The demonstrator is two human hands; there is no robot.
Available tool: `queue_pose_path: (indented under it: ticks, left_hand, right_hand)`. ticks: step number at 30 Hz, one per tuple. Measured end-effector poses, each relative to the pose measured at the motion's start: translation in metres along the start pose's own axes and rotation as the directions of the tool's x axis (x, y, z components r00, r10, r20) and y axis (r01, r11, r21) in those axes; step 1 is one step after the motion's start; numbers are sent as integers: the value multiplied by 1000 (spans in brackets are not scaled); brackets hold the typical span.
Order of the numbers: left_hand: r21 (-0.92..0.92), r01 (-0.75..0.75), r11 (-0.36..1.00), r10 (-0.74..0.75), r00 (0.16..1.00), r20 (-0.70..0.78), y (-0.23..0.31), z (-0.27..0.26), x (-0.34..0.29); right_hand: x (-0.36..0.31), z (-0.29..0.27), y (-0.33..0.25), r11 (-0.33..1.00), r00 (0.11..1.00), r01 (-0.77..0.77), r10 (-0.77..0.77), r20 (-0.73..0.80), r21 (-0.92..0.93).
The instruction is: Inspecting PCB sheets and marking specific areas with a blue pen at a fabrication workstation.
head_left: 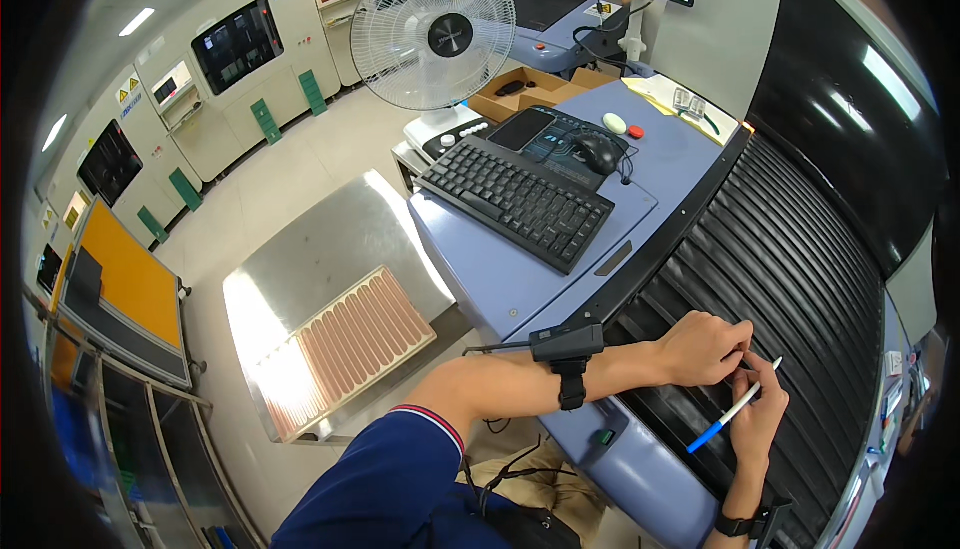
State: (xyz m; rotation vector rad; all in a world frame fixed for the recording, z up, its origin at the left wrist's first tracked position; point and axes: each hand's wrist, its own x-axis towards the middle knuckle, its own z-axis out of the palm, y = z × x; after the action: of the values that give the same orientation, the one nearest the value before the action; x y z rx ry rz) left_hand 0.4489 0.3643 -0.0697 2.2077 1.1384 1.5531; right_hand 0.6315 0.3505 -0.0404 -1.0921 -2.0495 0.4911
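My left hand (700,351) reaches across over the black ribbed cover (790,239) of the blue-grey machine. Its fingers are curled closed, and their tips meet those of my right hand; anything pinched between them is hidden. My right hand (758,419) is closed, with a slim white pen (738,409) lying slantwise across it. The pen's blue end (706,437) points down and left, while its other end sticks out past the fingers at the upper right. Both wrists wear black straps with small devices.
A black keyboard (515,199), a mouse (598,152) and a phone (522,130) lie on the machine's top. Beyond them stand a white fan (432,34) and a cardboard box (505,104). At left, a patterned copper-coloured panel (360,334) rests on a metal table (345,219).
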Motion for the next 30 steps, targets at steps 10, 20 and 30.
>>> queue_pose_path:
  ticks: [10,20,30]
  left_hand:
    - [3,17,1000,-17,1000,17,1,-1,0]
    - [24,24,999,-24,1000,0,3,0,1]
    - [24,34,999,-34,999,-8,4,-2,1]
  right_hand:
    - [0,1,0,1000,1000,1,-1,-17,18]
    - [-1,-1,-4,1000,1000,-6,6,3,-12]
    - [0,-2,-6,1000,1000,9,-9,9,-17]
